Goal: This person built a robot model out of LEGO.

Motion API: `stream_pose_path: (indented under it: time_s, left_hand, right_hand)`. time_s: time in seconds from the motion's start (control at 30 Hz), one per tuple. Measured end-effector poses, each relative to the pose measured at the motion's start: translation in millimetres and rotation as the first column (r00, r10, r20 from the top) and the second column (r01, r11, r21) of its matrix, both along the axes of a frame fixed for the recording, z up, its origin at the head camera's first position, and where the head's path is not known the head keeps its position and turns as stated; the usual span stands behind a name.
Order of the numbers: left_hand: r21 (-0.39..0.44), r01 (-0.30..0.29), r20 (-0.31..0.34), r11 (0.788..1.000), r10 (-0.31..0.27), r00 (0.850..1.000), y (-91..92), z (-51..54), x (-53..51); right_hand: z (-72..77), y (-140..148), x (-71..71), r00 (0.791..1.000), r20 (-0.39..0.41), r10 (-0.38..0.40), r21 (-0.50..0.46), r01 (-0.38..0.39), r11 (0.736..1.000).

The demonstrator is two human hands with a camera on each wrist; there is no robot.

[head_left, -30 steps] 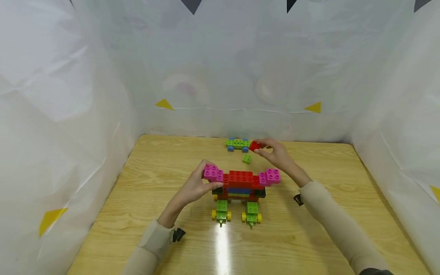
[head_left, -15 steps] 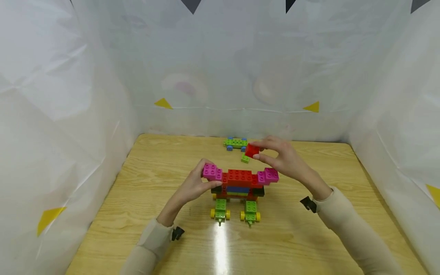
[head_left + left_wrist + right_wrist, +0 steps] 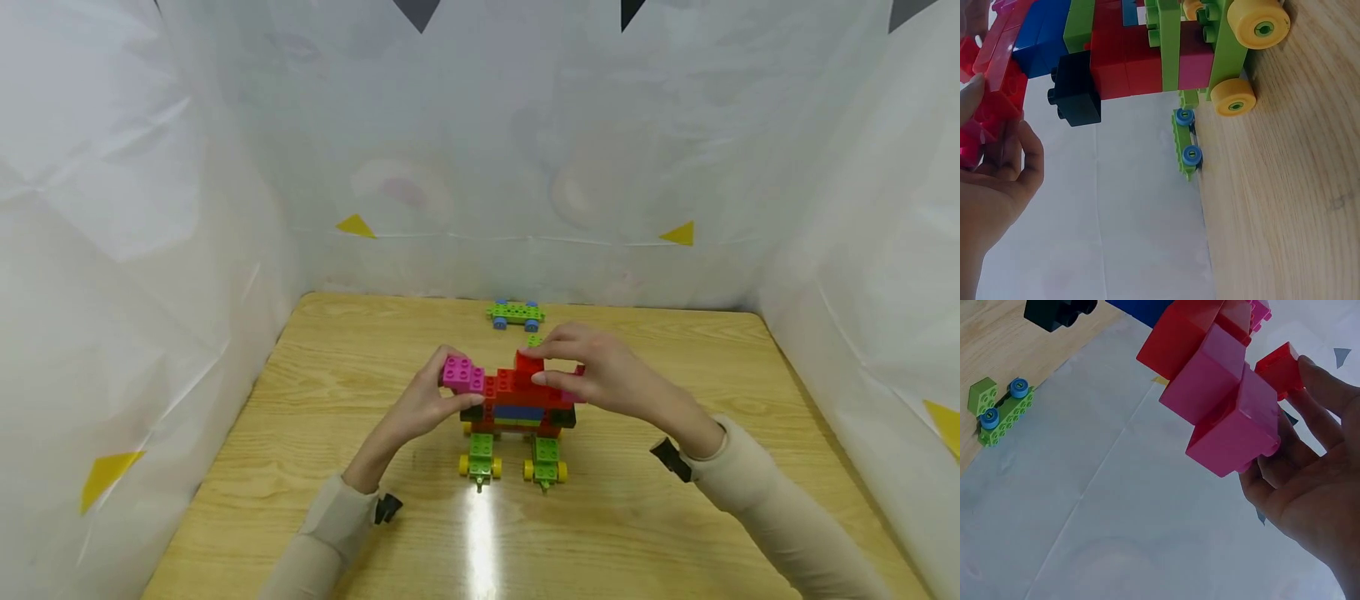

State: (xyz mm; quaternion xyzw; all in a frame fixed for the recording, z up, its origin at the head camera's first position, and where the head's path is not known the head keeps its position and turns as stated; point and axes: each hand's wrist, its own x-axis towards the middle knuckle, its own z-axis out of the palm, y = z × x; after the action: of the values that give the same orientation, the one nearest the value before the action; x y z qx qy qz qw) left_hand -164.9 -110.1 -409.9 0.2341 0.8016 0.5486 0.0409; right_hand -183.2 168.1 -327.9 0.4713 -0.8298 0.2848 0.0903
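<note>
A tall build of toy bricks (image 3: pixel 517 413) stands on two green bases with yellow wheels (image 3: pixel 1234 97). Red, blue and black bricks make up its middle, and pink bricks stick out at both upper ends. My left hand (image 3: pixel 420 408) grips its upper left end, with the thumb in front, by the pink bricks (image 3: pixel 462 375). Between the thumb and fingers of my right hand (image 3: pixel 611 375) is a small red brick (image 3: pixel 1280 369), at the top of the build. Whether it touches the red bricks below is hard to tell. The right hand partly covers the right pink bricks (image 3: pixel 1235 425).
Behind the build, a green wheeled base (image 3: pixel 516 313) with blue wheels lies near the back of the wooden table (image 3: pixel 360 333). A small green brick (image 3: pixel 983 396) lies close to it, partly hidden by the right hand in the head view. White sheets (image 3: pixel 480 167) enclose the table.
My right hand has carried the red brick from near the green wheeled base toward me and down to the build's top. The left hand has kept its grip in place.
</note>
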Motion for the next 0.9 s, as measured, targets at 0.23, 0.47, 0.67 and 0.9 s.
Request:
stream_pose_path:
  time_s: [0.23, 0.47, 0.67, 0.9]
  left_hand:
    - [-0.006, 0.017, -0.005, 1.0, -0.017, 1.0, 4.4, 21.3, 8.5]
    - [0.011, 0.011, 0.003, 1.0, -0.011, 1.0, 2.6, -0.5, -2.4]
    - [0.036, 0.035, -0.033, 0.999, -0.033, 0.999, 1.3, -5.9, -5.5]
    - [0.04, 0.049, -0.061, 0.998, -0.046, 0.997, 1.4, -6.0, -5.6]
  right_hand:
    - [-3.2, -2, -0.5, 0.999, -0.042, 0.033, 0.047, -0.031, 0.998]
    - [-6.5, -4, -2.3, 0.998, -0.047, 0.038, 0.074, -0.034, 0.997]
    - [-7.8, -4, -4.0, 0.998, -0.052, 0.031, 0.093, -0.026, 0.995]
    - [-7.9, -4, -5.7, 0.998, -0.055, 0.038, 0.107, -0.032, 0.994]
